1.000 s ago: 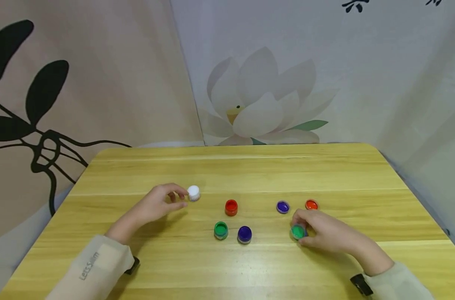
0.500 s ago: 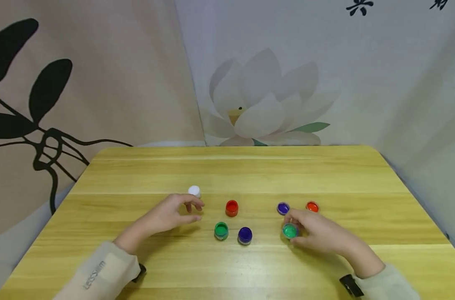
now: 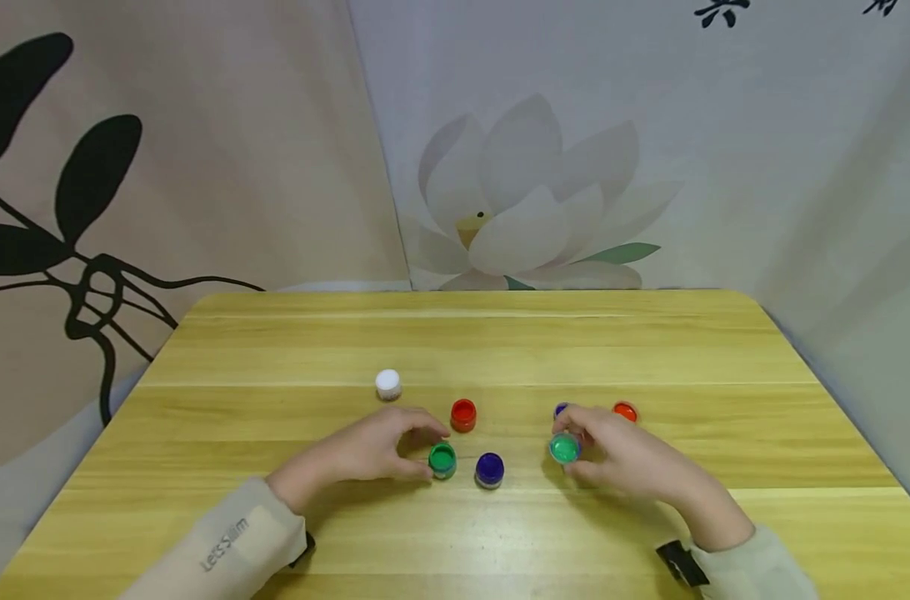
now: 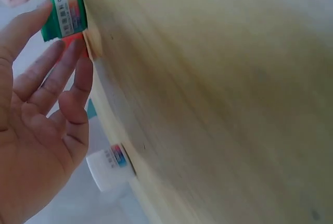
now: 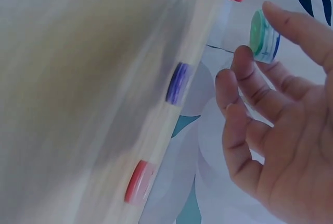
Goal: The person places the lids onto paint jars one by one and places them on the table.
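Green jar (image 3: 442, 461) is seen upright and uncapped on the wooden table (image 3: 312, 333). It is bracketed from its left by the left hand (image 3: 372, 450), thumb and fingers spread; whether it is actually touched can't quite be told. Green lid (image 3: 564, 449) is held off the table, well to the right of the green jar, pinched by thumb and fingertips of the right hand (image 3: 627, 458). Purple jar (image 3: 489, 471), uncapped, is placed just right of the green jar; red jar (image 3: 463, 416), also uncapped, just behind it. White jar (image 3: 388, 385) is set behind-left of it. Purple lid (image 5: 179, 83), partly hidden in the head view, and red lid (image 3: 625, 410) are laid well to its right, farther back.
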The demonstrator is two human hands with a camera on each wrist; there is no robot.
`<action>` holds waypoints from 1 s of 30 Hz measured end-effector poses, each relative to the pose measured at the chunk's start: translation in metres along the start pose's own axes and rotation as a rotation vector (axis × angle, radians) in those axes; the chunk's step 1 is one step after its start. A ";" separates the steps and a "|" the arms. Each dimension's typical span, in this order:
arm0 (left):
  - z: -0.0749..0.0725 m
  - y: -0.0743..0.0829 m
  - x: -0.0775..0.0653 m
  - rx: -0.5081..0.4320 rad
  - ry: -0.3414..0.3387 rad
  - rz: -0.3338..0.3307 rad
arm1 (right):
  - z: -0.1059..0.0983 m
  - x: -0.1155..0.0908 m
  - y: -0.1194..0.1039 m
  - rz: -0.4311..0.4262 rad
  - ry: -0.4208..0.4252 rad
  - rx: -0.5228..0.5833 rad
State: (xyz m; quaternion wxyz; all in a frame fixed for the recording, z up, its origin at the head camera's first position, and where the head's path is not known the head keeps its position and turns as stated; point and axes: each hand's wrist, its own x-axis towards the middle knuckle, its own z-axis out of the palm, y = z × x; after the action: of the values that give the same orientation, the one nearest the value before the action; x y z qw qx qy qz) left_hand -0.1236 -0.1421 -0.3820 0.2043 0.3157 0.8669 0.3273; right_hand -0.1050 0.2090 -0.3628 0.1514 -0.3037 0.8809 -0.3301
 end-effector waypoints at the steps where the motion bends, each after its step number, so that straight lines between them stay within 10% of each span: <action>1: 0.001 0.001 0.001 0.006 -0.008 0.004 | 0.000 0.001 -0.001 -0.007 0.004 0.003; 30: 0.007 0.004 0.014 0.026 -0.077 0.030 | 0.012 0.024 -0.020 -0.053 0.094 -0.027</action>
State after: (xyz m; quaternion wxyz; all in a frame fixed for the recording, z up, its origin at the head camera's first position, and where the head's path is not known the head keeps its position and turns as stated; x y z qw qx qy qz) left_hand -0.1276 -0.1271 -0.3858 0.2287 0.3435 0.8577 0.3067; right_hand -0.1091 0.1758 -0.3594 0.0972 -0.3129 0.8831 -0.3359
